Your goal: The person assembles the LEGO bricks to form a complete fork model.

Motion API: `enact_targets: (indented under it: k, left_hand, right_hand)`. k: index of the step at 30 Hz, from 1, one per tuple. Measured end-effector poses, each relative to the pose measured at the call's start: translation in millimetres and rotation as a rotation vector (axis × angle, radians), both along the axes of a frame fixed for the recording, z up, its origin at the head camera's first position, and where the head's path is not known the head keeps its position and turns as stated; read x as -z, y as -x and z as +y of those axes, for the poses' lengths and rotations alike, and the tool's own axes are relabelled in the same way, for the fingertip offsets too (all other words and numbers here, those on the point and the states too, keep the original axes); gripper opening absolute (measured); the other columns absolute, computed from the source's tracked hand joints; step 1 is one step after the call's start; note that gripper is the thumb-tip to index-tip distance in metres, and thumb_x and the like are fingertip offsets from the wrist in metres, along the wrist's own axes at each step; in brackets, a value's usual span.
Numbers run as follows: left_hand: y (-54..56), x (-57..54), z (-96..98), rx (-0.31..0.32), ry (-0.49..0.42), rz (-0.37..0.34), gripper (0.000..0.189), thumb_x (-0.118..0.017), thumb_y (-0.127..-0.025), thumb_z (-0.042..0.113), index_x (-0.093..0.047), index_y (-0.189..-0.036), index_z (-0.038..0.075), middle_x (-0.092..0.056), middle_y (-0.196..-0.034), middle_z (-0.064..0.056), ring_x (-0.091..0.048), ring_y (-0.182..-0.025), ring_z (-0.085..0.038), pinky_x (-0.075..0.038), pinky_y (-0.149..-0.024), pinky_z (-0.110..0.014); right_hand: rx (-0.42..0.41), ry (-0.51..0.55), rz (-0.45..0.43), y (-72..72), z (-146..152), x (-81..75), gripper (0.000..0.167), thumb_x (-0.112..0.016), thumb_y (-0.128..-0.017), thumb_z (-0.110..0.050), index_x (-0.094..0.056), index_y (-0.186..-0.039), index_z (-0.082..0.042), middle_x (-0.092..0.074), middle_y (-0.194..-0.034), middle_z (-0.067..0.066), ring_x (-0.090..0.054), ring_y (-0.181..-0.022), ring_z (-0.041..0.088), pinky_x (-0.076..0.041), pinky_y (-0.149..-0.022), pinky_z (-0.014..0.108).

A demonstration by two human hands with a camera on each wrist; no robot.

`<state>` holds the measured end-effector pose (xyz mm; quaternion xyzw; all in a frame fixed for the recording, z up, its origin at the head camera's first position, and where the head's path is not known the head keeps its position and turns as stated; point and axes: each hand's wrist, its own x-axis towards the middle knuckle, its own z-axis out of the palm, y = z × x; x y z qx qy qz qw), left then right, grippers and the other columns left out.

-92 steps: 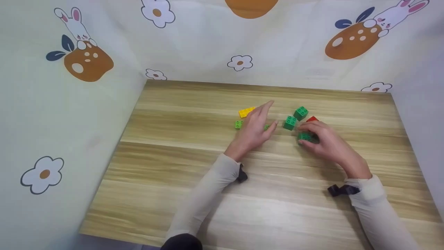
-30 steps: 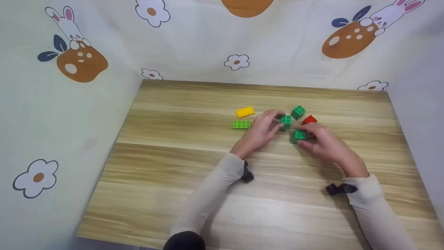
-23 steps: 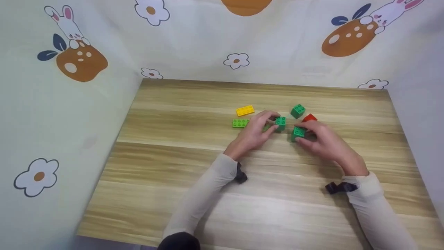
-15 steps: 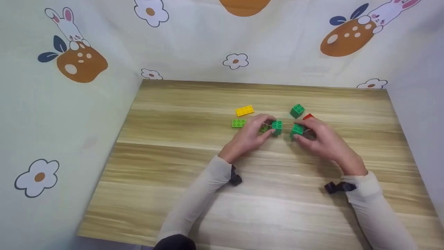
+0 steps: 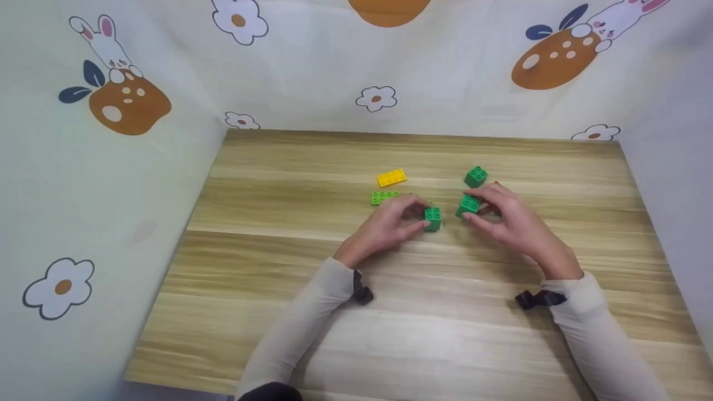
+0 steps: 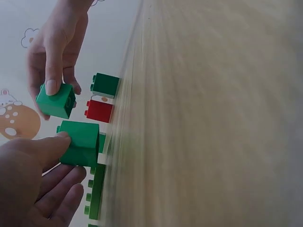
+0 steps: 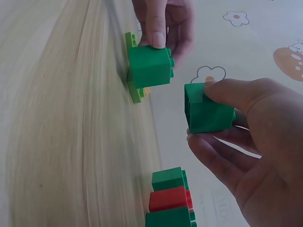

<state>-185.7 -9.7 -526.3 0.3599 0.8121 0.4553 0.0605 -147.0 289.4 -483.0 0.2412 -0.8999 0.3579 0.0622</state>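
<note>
Over the counter [image 5: 250,289], left grip [image 5: 387,225] pinches one green block [image 5: 432,219], right grip [image 5: 515,224] another green block [image 5: 468,206]; joining them seems the step, alignment the next need.

Angling the left forearm [image 5: 298,320] forward and inward; angling the right forearm [image 5: 604,328] likewise from the opposite side. Facing the left hand [image 5: 384,225] toward the right hand [image 5: 518,223] — near, but not touching. Pinching on the left, setting the left thumb [image 6: 45,147] opposite the left fingers [image 6: 62,188] and loosely curling the lower ones. Pinching on the right in matching fashion — pressing with the right thumb [image 7: 227,92], bending the right fingers [image 7: 215,153] beneath. Holding the left hand slightly closer to the body than the right.
</note>
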Motion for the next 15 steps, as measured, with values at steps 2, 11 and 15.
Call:
enact_targets:
  k: [2,11,15]
  left_hand:
    - [-0.6,1.2,-4.4,-0.005,0.007,-0.020,0.035,-0.078,-0.103,0.024,-0.069,-0.134,0.011,-0.074,-0.128,-0.003,-0.073,-0.116,-0.020,-0.060,-0.105,-0.029]
    - [2.0,2.4,-11.2,-0.025,0.029,-0.109,0.035,-0.079,-0.102,0.025,-0.069,-0.133,0.013,-0.075,-0.128,-0.001,-0.074,-0.115,-0.017,-0.060,-0.104,-0.028]
    - [3.1,1.8,-10.3,-0.028,0.034,-0.095,0.036,-0.080,-0.101,0.024,-0.069,-0.133,0.012,-0.076,-0.129,-0.003,-0.074,-0.117,-0.018,-0.059,-0.105,-0.027]
  right_hand:
    - [-0.010,0.011,-0.010,0.1,-3,-0.4,0.048,-0.086,-0.094,-0.017,-0.071,-0.139,-0.007,-0.073,-0.119,0.007,-0.073,-0.100,0.015,-0.063,-0.088,0.023]
    - [-0.058,0.051,-0.049,0.5,-11,-1.9,0.050,-0.086,-0.094,-0.012,-0.070,-0.141,-0.008,-0.072,-0.120,0.007,-0.077,-0.102,0.024,-0.067,-0.089,0.037]
    - [-0.076,0.066,-0.032,0.8,-13,-1.1,0.052,-0.088,-0.091,-0.007,-0.070,-0.140,-0.009,-0.072,-0.119,0.005,-0.077,-0.104,0.026,-0.068,-0.088,0.039]
